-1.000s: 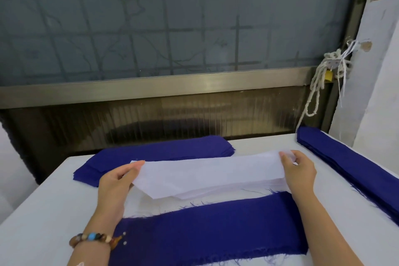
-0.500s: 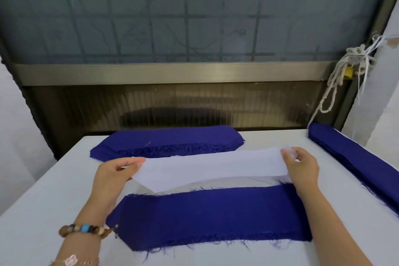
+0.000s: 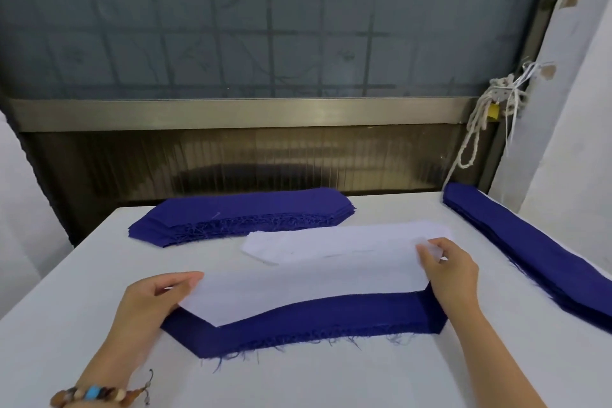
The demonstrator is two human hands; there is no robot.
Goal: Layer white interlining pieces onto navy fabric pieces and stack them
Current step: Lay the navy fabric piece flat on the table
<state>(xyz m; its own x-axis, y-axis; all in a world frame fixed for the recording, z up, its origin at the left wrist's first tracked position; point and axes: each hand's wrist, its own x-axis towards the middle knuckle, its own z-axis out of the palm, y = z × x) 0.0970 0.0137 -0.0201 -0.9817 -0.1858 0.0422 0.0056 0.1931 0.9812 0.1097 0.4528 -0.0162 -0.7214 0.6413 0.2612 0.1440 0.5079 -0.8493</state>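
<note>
left hand [image 3: 155, 301] pinches white interlining piece [image 3: 298, 288] at its left end | right hand [image 3: 453, 272] pinches the right end | piece lies between the grips on navy fabric piece [image 3: 331, 318]; earlier held beyond it

1. A white table [image 3: 82, 308] fills the lower half of the view, its far edge against a window wall.
2. A single navy fabric piece [image 3: 314, 321] lies flat at the near centre, long side across, ends cut at a slant, near edge frayed.
3. A white interlining sheet [image 3: 298, 288] covers its far part.
4. Just behind that sheet, a low pile of white interlining pieces [image 3: 331, 240] rests on the table.
5. Farther back, left of centre, sits a stack of navy fabric pieces [image 3: 245, 212] with a frayed near edge.
6. A second, long navy stack [image 3: 536, 252] runs along the table's right edge.
</note>
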